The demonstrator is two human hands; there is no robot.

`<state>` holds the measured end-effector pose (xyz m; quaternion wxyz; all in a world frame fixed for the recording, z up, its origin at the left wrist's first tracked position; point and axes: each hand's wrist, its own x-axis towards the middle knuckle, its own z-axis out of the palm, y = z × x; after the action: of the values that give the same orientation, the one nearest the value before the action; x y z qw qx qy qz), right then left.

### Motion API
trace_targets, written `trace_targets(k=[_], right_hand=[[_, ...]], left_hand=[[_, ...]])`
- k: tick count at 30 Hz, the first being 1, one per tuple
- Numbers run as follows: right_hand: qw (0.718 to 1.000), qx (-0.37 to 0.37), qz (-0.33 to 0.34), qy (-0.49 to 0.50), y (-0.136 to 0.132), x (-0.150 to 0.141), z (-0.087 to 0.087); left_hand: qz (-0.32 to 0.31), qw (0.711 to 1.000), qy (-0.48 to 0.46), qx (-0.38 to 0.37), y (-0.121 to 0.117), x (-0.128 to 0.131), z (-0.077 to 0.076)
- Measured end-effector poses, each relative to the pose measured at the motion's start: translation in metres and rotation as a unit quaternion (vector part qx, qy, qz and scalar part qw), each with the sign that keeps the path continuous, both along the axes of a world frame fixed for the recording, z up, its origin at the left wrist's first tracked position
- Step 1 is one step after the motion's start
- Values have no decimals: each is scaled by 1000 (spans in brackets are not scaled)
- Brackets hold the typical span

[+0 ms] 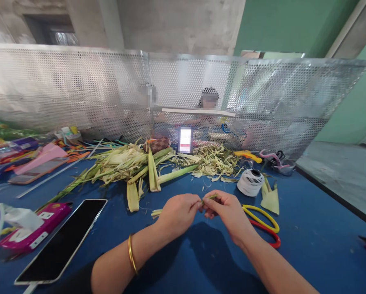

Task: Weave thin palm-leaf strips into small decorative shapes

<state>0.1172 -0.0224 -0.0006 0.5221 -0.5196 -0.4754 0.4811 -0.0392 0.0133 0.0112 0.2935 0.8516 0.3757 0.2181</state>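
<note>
My left hand (pixel 179 210) is closed, its thumb and forefinger pinched on a thin green strip of plant leaf or husk (pixel 212 197). My right hand (pixel 224 206) meets it fingertip to fingertip, pinching the same strip. Pale cut stalk ends (pixel 157 213) show just left of my left hand; whether they belong to the held piece is hidden. Beside my right wrist lie scissors with one yellow and one red handle (pixel 267 222), their blades covered by the hand. A spool of white thread (pixel 251 182) stands behind my right hand, next to a folded piece of husk (pixel 270 197).
Heaps of pale green husk (pixel 118 163) and shredded strips (pixel 218 160) lie along a perforated metal screen (pixel 183 77). A phone (pixel 63 241) and a magenta power strip (pixel 45 224) lie left. A yellow tool (pixel 248 156) lies back right. Behind the screen sits a person.
</note>
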Motion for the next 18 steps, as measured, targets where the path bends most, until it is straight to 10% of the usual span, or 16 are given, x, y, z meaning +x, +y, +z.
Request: trace_targets(k=[8,18], right_hand=[[1000,-16,22,-6,1,14,12],[997,16,0,-70,2,4,3]], left_hand=[[18,938,-156,-308,3,2,8],[-9,946,-142,-290,2,3,1]])
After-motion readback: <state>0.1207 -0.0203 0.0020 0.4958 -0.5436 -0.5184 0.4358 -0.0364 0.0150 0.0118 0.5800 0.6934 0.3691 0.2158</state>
